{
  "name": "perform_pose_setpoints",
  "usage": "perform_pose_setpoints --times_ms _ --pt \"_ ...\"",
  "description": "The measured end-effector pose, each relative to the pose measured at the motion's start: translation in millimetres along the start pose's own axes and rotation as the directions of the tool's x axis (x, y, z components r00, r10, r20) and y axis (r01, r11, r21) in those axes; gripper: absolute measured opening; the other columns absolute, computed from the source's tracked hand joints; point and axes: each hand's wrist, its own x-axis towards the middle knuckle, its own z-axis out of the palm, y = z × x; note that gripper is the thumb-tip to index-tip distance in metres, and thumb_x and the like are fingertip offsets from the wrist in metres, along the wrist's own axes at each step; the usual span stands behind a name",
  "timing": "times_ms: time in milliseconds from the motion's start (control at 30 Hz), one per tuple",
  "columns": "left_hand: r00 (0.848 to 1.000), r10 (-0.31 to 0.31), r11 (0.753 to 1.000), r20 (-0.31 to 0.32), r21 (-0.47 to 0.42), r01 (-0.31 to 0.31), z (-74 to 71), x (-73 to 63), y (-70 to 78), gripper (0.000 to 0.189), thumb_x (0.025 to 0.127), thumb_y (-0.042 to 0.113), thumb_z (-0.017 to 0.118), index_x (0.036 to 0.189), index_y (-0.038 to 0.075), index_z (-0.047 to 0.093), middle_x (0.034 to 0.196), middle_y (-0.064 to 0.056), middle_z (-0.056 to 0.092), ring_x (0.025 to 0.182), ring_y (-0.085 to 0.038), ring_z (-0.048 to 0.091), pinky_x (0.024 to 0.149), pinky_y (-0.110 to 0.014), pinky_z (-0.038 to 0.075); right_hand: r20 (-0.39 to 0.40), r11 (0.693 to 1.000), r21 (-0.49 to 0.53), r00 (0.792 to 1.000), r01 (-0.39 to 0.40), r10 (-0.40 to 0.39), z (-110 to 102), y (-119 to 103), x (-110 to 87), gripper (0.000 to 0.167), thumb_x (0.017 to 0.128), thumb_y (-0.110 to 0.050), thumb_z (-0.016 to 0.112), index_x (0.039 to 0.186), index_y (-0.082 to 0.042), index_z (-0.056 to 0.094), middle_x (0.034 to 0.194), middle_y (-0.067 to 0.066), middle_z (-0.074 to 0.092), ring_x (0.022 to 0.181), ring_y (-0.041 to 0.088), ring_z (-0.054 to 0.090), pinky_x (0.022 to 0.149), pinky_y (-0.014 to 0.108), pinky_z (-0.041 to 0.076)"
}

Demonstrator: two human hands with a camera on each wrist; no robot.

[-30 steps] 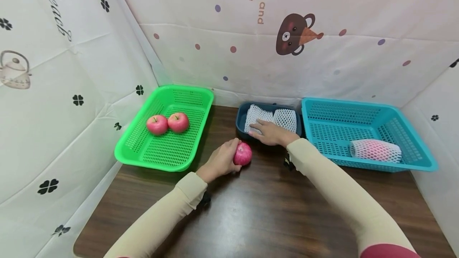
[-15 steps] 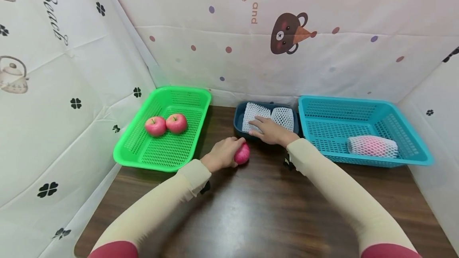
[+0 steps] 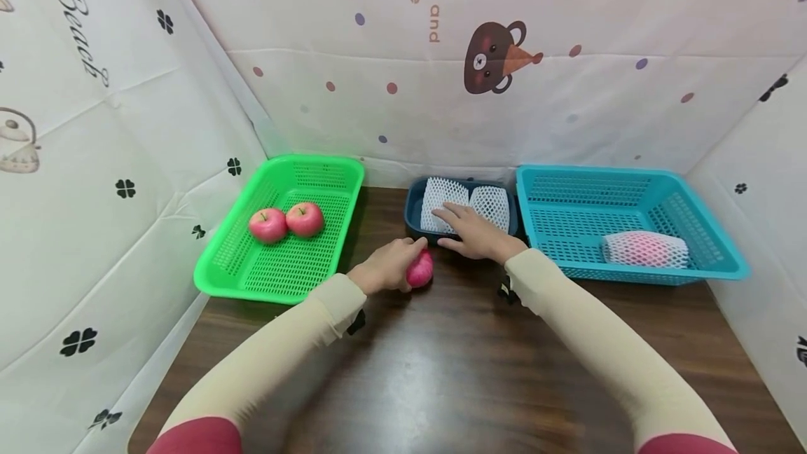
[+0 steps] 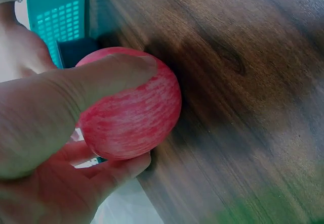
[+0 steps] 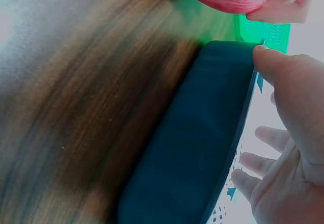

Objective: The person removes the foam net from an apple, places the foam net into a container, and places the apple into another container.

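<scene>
A red apple (image 3: 420, 270) is in the grip of my left hand (image 3: 389, 263), just above or on the table in front of a small dark blue tray (image 3: 411, 207). In the left wrist view the thumb lies across the apple (image 4: 139, 115), with fingers beneath it. My right hand (image 3: 476, 231) reaches over the tray, fingers spread above a white foam net sleeve (image 3: 444, 193). A second net sleeve (image 3: 492, 205) lies beside it. In the right wrist view the right thumb (image 5: 271, 62) touches the tray's rim, and the other fingers are apart over the sleeves.
At the left stands a green basket (image 3: 202, 275) with two bare apples (image 3: 305, 220). A blue basket (image 3: 725, 270) stands right of the tray, holding an apple in a net sleeve (image 3: 646, 249). Printed cloth (image 3: 315, 118) hangs behind the brown table (image 3: 441, 370).
The head view has shifted slightly. My left hand has turned a little on the apple, whose top is now more covered. The right thumb has spread somewhat from its fingers.
</scene>
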Motion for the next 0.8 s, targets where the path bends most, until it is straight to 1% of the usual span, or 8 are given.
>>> perform_pose_setpoints --times_ms 167,300,433,567,667,800 --pt "1.0 0.019 0.999 0.013 -0.029 -0.018 0.8 -0.8 -4.0 0.076 0.07 0.013 0.096 0.128 0.011 0.048 0.116 -0.013 0.062 0.104 -0.029 0.063 0.09 -0.04 0.057 -0.028 0.999 -0.009 0.999 0.037 -0.037 5.1 -1.1 -5.2 0.079 0.098 -0.039 0.07 0.162 -0.013 0.03 0.166 0.021 0.024 0.151 0.044 0.023 0.119 0.063 0.024" --pt "1.0 0.024 0.999 0.011 -0.042 -0.023 -0.2 -2.0 -6.7 0.078 0.069 0.014 0.096 0.13 0.011 0.048 0.118 -0.013 0.061 0.106 -0.029 0.062 0.092 -0.041 0.056 -0.054 0.998 -0.006 0.997 0.057 -0.057 8.3 -3.5 -9.0 0.096 0.088 -0.042 0.081 0.163 -0.016 0.027 0.167 0.018 0.022 0.152 0.042 0.021 0.119 0.063 0.024" --pt "0.999 0.035 0.999 0.012 -0.038 -0.035 -0.1 -0.6 -9.4 0.082 0.069 0.018 0.097 0.133 0.01 0.047 0.122 -0.014 0.061 0.108 -0.029 0.062 0.096 -0.041 0.055 -0.087 0.996 -0.005 0.992 0.087 -0.087 13.4 -6.3 -13.8 0.108 0.079 -0.046 0.088 0.163 -0.015 0.027 0.166 0.017 0.024 0.151 0.04 0.022 0.119 0.063 0.025" --pt "0.999 0.047 0.998 0.007 -0.041 -0.046 0.6 1.5 -11.4 0.082 0.068 0.021 0.098 0.131 0.01 0.047 0.121 -0.013 0.061 0.108 -0.029 0.062 0.096 -0.04 0.055 -0.115 0.994 0.01 0.987 0.11 -0.108 21.9 -7.6 -19.3 0.113 0.074 -0.05 0.09 0.162 -0.015 0.028 0.165 0.017 0.026 0.15 0.038 0.024 0.117 0.063 0.028" --pt "0.999 0.047 0.998 0.009 -0.052 -0.046 -0.5 1.9 -11.9 0.08 0.068 0.022 0.098 0.129 0.011 0.047 0.119 -0.012 0.062 0.107 -0.028 0.062 0.095 -0.039 0.055 -0.125 0.993 0.02 0.986 0.116 -0.113 27.0 -8.8 -23.4 0.114 0.073 -0.051 0.091 0.162 -0.016 0.028 0.165 0.017 0.026 0.151 0.037 0.023 0.116 0.062 0.032" --pt "0.999 0.036 0.997 0.024 -0.066 -0.034 -3.4 0.7 -11.3 0.081 0.069 0.023 0.098 0.13 0.01 0.047 0.119 -0.012 0.061 0.107 -0.027 0.062 0.096 -0.039 0.055 -0.147 0.991 0.012 0.98 0.136 -0.132 30.4 -10.8 -27.7 0.115 0.072 -0.052 0.091 0.161 -0.012 0.03 0.163 0.018 0.028 0.151 0.038 0.023 0.117 0.06 0.031"
